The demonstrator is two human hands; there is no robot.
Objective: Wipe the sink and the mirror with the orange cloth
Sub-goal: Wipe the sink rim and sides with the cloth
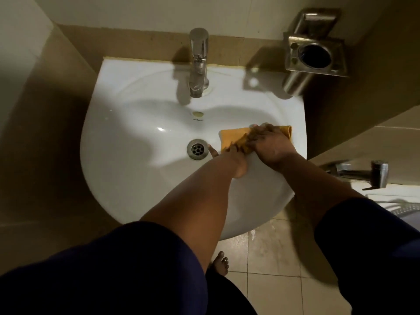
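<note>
Both hands work an orange cloth (229, 138) inside the white sink (127, 178), against the right wall of the basin, just right of the drain (197, 149). The right hand (270, 145) presses palm-down with its grip clenched on bunched cloth; the left hand (236, 160) crosses beneath it, fingers grasping the cloth's lower edge, one fingertip beside the drain. A chrome tap (198, 62) stands at the sink's rear edge; a steel tumbler holder (316, 56) is fixed to the wall beyond the right rear corner

Single head-worn view — steeply downward and close over the sink (127, 178) — arms' reach from the wall.
</note>
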